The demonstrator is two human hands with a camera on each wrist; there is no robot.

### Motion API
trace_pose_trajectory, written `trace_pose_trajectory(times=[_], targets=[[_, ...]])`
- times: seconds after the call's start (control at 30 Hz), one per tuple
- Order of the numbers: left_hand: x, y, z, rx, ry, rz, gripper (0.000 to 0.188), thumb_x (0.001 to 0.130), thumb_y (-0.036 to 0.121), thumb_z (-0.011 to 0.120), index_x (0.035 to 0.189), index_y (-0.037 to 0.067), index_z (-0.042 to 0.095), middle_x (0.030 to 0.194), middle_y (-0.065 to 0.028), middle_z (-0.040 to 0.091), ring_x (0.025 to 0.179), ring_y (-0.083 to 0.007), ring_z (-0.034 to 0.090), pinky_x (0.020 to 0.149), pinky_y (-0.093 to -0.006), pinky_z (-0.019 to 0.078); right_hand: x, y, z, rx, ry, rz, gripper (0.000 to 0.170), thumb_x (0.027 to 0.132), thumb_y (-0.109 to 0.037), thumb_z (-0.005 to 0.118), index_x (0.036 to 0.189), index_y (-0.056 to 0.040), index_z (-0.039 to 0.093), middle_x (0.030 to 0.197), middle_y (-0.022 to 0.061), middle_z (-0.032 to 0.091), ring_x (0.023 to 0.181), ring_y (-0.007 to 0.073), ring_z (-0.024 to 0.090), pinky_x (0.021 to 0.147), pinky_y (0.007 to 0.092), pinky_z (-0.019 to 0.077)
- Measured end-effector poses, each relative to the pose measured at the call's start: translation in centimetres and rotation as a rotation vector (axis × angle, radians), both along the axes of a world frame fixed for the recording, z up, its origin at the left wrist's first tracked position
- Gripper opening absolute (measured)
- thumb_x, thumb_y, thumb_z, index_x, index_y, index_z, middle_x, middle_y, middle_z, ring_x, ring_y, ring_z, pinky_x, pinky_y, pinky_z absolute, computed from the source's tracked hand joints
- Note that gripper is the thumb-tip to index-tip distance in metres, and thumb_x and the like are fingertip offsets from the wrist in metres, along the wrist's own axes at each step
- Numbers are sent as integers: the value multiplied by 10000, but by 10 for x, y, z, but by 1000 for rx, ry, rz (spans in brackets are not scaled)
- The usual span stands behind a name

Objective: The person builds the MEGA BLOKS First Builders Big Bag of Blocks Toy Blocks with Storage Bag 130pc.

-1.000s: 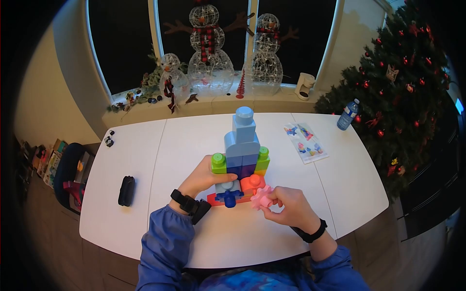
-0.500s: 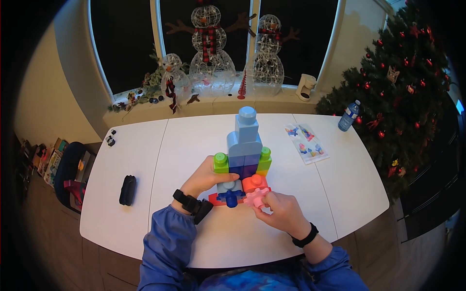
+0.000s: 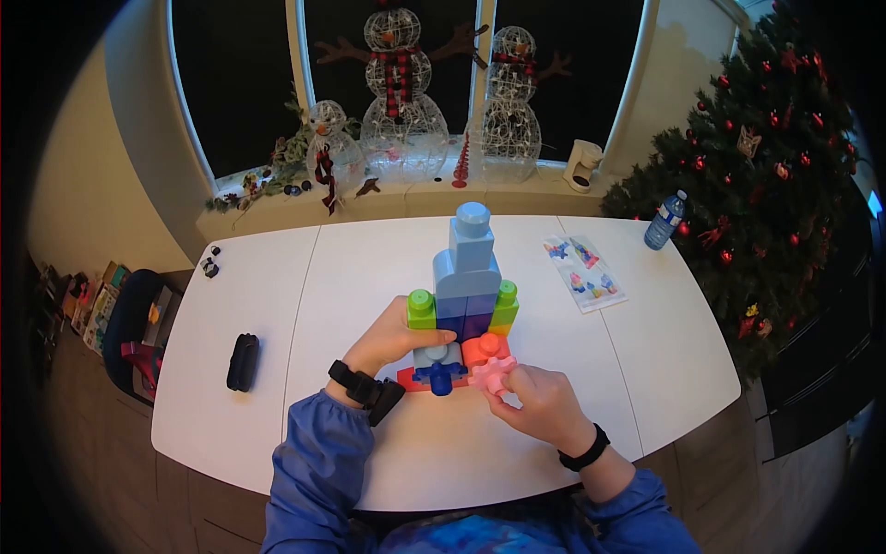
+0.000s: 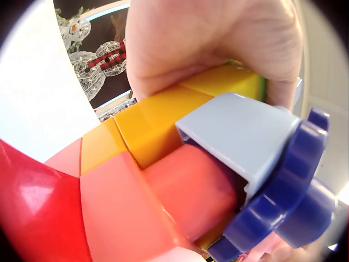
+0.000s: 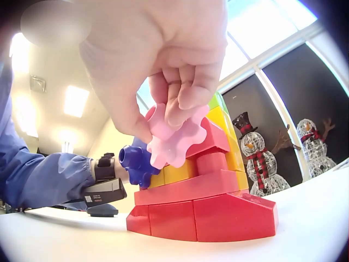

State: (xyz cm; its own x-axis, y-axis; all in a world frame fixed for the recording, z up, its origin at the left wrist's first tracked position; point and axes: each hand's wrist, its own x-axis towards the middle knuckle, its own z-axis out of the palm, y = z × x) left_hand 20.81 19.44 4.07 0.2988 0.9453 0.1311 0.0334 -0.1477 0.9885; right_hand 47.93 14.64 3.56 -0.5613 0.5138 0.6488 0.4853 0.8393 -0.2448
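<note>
A tower of toy building blocks (image 3: 468, 288) stands on the table, light blue on top, purple, green and yellow lower, with a red base (image 5: 234, 218). My left hand (image 3: 383, 338) grips its left side, thumb across the front. Just below that thumb, a dark blue gear (image 3: 441, 376) sits on the front of a pale blue block (image 4: 234, 131). Between thumb and fingers my right hand (image 3: 544, 403) pinches a pink gear (image 5: 177, 144) by its hub. The gear's toothed face is turned to the tower, right in front of the coral block (image 3: 484, 347).
On the white table (image 3: 249, 452) lie a black case (image 3: 243, 362) at left and a picture sheet (image 3: 585, 273) at right. A water bottle (image 3: 665, 220) stands at the far right corner. Small black-and-white items (image 3: 210, 268) lie far left. Beyond are wire snowmen (image 3: 403, 138) and a decorated tree (image 3: 738, 175).
My right hand has brought the pink gear a little leftward, closer to the tower's front, and turned it. The left hand keeps its grip, and the tower stays in place.
</note>
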Motion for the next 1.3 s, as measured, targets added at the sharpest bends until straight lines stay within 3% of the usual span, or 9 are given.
trace_pose_trajectory(times=[0.1,0.7,1.0,1.1,1.2,1.3], targets=[[1,-1,3,-4,3,8,308,831,108,827,1090,-23,727,983,-53,755,880,-123,655,823,-299,531,0,-5,-1,-30,-2,0,269,783,-102,824,863,-114,567,713,76,634,652,271,680,568,374,538],[-1,0,2,-3,13,-9,305,838,103,828,1099,-17,726,993,-46,754,887,-122,657,833,-301,535,-2,1,-4,-4,-46,8,274,780,-96,823,888,-97,571,762,69,617,673,269,671,580,381,539],[-2,4,2,15,16,-29,289,838,97,829,1089,-10,733,985,-46,756,882,-126,657,835,-304,539,-5,9,0,49,-86,22,234,827,-119,780,892,-86,557,787,76,642,665,268,665,579,374,545],[-4,6,1,9,34,-48,332,842,112,835,1130,-9,722,1017,-48,753,918,-127,659,869,-301,538,-2,13,0,28,-72,49,286,812,-170,835,892,-75,577,755,55,641,649,254,667,574,360,541],[-5,4,6,-4,52,-55,555,837,162,863,1314,1,630,1193,-92,715,1059,-168,658,954,-336,531,10,20,5,-292,79,60,452,747,-261,927,977,-75,585,907,84,687,761,224,711,632,340,555],[-15,-7,7,83,90,8,897,813,219,899,1541,46,405,1423,-159,598,1255,-262,611,1048,-418,504,20,42,14,-312,234,-53,808,670,-354,993,1287,-62,560,1248,151,670,1090,253,711,843,360,570]])
